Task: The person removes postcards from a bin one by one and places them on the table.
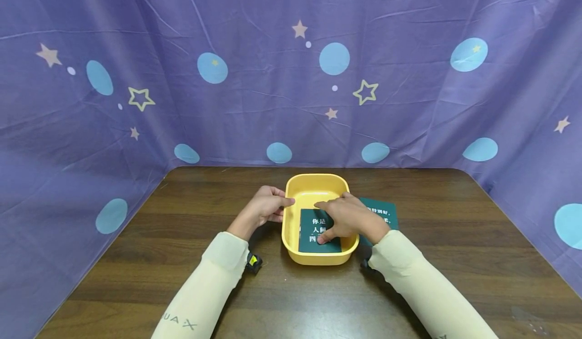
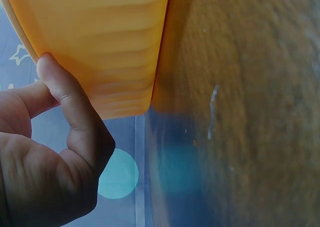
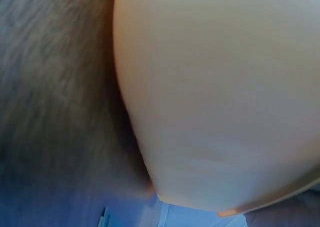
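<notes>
A yellow plastic tub (image 1: 318, 259) stands on the table, a dark green booklet (image 1: 309, 245) with white characters inside it. My left hand (image 1: 268, 205) holds the tub's left rim, thumb over the edge; in the left wrist view that hand (image 2: 70, 132) pinches the rim of the orange-looking wall (image 2: 115, 47). My right hand (image 1: 347, 215) reaches over the right rim, thumb and forefinger spread apart over the booklet, thumb on its cover. Its other fingers are hidden. The tub's wall (image 3: 215, 97) fills most of the right wrist view.
A second dark green booklet (image 1: 384, 208) lies right of the tub, partly under my right forearm. The brown wooden table (image 1: 191, 263) ends at a purple curtain (image 1: 254, 76) with stars and blue dots. Dark wrist straps (image 1: 253, 262) sit at my sleeves.
</notes>
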`<state>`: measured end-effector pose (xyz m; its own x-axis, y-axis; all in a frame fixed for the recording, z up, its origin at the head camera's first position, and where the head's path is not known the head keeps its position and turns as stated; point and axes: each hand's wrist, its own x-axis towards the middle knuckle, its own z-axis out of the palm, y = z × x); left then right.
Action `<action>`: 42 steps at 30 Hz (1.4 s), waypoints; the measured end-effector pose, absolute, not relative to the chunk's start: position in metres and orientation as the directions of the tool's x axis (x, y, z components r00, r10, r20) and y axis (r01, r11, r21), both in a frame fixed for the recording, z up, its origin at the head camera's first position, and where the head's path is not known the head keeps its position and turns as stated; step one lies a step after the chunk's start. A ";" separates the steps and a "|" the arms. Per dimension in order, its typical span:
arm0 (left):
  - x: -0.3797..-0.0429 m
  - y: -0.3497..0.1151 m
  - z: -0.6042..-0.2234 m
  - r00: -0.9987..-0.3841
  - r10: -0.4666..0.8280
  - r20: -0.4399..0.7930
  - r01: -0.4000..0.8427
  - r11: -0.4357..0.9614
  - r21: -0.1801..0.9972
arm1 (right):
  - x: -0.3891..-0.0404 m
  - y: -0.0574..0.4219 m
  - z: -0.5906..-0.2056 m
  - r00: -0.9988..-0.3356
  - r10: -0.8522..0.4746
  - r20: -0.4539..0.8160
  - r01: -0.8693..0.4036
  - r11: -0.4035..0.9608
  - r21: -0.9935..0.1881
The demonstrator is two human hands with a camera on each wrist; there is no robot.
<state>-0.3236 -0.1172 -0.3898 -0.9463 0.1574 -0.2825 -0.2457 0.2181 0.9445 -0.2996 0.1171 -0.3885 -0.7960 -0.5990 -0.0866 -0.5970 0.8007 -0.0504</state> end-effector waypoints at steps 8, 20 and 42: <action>-0.323 -0.116 -0.390 -0.945 0.156 -0.286 -0.251 0.213 0.944 | -0.298 0.117 -0.387 -0.786 -0.615 -0.060 -0.613 0.788 -0.053; -0.322 -0.117 -0.389 -0.944 0.167 -0.284 -0.250 0.197 0.948 | -0.298 0.119 -0.386 -0.780 -0.623 0.053 -0.625 0.776 -0.085; -0.323 -0.117 -0.390 -0.948 0.155 -0.278 -0.243 0.210 0.947 | -0.300 0.120 -0.378 -0.735 -0.577 0.356 -0.678 0.630 -0.380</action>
<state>-0.3226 -0.1167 -0.3898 -0.9479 0.1554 -0.2781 -0.2434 0.2099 0.9469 -0.3003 0.1196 -0.3783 -0.7355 -0.5767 0.3556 -0.6775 0.6296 -0.3802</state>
